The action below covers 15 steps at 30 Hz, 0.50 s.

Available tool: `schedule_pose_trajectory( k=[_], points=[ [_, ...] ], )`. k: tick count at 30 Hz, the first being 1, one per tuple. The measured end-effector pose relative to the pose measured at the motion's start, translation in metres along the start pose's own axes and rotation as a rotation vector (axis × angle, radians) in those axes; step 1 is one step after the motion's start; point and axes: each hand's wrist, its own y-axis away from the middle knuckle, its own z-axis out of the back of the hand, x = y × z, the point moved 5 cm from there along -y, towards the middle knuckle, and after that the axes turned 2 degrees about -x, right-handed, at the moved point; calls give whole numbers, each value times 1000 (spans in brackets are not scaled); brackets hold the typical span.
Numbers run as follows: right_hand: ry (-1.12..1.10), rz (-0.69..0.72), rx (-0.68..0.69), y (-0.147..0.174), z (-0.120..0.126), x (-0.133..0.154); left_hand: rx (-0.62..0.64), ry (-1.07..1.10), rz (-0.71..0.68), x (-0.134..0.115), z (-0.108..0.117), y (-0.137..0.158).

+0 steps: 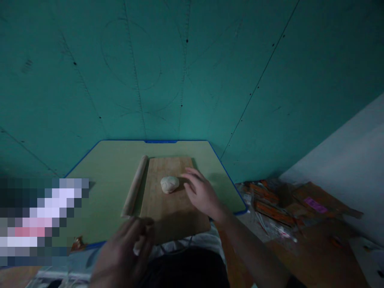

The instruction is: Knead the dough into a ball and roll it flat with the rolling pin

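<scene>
A pale lump of dough [169, 184] rests on a wooden cutting board [168, 166]. Just right of the dough is my right hand [201, 192], its fingers parted and holding nothing; the fingertips hover close to the lump. My left hand [126, 248] is lower, in front of the board's near left corner, with curled fingers. It is blurred, and a pale bit shows among its fingers that I cannot identify. Along the board's left side lies a wooden rolling pin [135, 186].
The board lies on a pale green table [111, 168] with a blue edge, against a green wall [162, 80]. Flattened cardboard [318, 204] and plastic-wrapped scraps lie on the floor at right. A pixelated patch covers the left side of the table.
</scene>
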Motion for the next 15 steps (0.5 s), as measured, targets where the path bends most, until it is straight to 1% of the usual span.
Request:
schedule_pose_trajectory(
  k=[2,3,5,7,8,10,12,15],
  points=[
    [89,30,85,-15,-20,22,51,-15,-142,-29,-21,10],
    [147,52,136,-22,-31,30,59,-37,-187,-38,-29,15],
    [259,104,220,-33,-50,40,80,-80,-238,-45,-41,23],
    [316,138,284,-39,-62,40,127,-96,-265,-44,-47,28],
    [315,136,304,-41,-65,37,162,-94,-268,-44,-49,30],
    [272,84,298,-43,-64,27,210,-82,-249,-47,-49,33],
    [218,16,249,-43,-56,18,272,-55,-190,-54,-50,36],
    [179,-21,212,-40,-47,13,417,-13,-97,-67,-59,40]
  ],
)
